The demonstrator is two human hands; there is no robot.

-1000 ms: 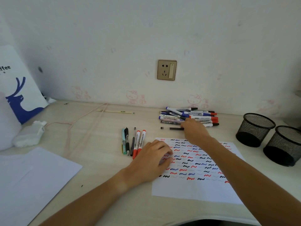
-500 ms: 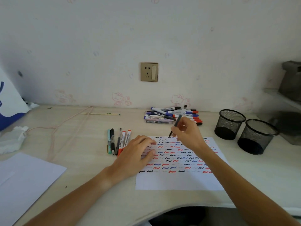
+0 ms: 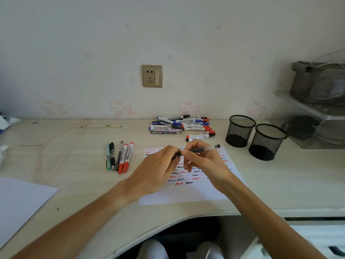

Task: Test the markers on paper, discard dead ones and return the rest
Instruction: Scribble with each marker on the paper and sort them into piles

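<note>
The slim dark pen with a translucent barrel [image 3: 200,150] lies nearly level above the scribbled white paper [image 3: 188,193], its long axis left-right; the right hand [image 3: 203,161] pinches its middle, the left hand [image 3: 158,171] grips its left end, likely the cap.

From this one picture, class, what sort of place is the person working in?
Probably a home study desk: a pale wooden desktop against a wall with cartoon cat stickers, a wall socket, and two mesh pen cups.
</note>
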